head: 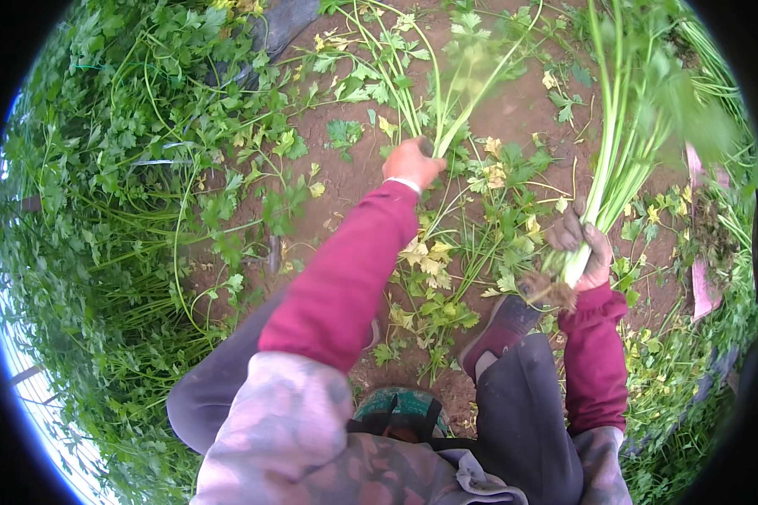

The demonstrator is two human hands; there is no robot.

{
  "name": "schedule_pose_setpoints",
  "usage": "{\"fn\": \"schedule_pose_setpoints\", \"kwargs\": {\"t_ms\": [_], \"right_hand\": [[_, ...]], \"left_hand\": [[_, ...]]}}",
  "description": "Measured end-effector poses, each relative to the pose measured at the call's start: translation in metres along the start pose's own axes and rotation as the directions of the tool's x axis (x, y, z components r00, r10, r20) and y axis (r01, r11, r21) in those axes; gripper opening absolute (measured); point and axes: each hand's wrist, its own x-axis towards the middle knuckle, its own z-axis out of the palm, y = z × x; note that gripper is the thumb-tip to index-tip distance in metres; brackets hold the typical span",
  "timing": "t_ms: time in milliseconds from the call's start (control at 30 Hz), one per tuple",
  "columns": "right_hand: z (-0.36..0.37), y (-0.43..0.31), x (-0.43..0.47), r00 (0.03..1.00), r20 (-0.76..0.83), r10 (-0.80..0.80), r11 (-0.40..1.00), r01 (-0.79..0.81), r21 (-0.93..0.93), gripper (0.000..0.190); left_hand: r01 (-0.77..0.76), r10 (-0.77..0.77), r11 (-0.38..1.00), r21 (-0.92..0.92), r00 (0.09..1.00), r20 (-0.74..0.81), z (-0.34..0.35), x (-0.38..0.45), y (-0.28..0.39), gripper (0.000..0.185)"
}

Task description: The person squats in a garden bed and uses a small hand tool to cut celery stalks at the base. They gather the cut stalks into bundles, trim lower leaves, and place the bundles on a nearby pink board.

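My right hand [586, 249] is closed around the lower stalks of a celery bunch [613, 164]. Its brown root clump [548, 289] hangs below the fingers, above my shoe, and the leafy tops at the upper right are blurred. Ahead and to the left, my left hand [412, 163] grips the base of a few thin celery stalks [441, 120], which fan out away from me over the soil. The fingers partly hide where those stalks end. Beneath and between my hands lie loose, partly yellowed celery leaves [436, 262].
Dense celery plants [120, 208] stand along the left. At the right, a pink strip [704, 287] lies beside a pile of celery stalks [714, 69] and roots. Dark sheeting [284, 28] shows at the top. My shoe [502, 331] rests on brown soil [328, 151].
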Motion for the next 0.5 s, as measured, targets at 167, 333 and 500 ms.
{"fn": "schedule_pose_setpoints", "kwargs": {"t_ms": [167,333,500], "right_hand": [[-0.003,0.019,-0.007,0.99,0.055,-0.127,0.979,0.116,0.169,0.037],[0.005,0.014,-0.014,1.0,-0.025,0.005,1.0,-0.004,0.008,0.033],[-0.009,0.029,-0.021,0.962,-0.271,0.031,0.982,-0.08,-0.171,0.027]], "left_hand": [[0.031,0.312,0.406,-0.913,0.935,0.17,0.006,-0.085,0.006,0.027],[0.243,-0.077,0.509,-0.826,0.968,0.237,0.026,-0.105,-0.001,0.021],[0.239,0.173,0.582,-0.777,0.897,0.406,0.036,-0.13,0.006,0.026]]}}
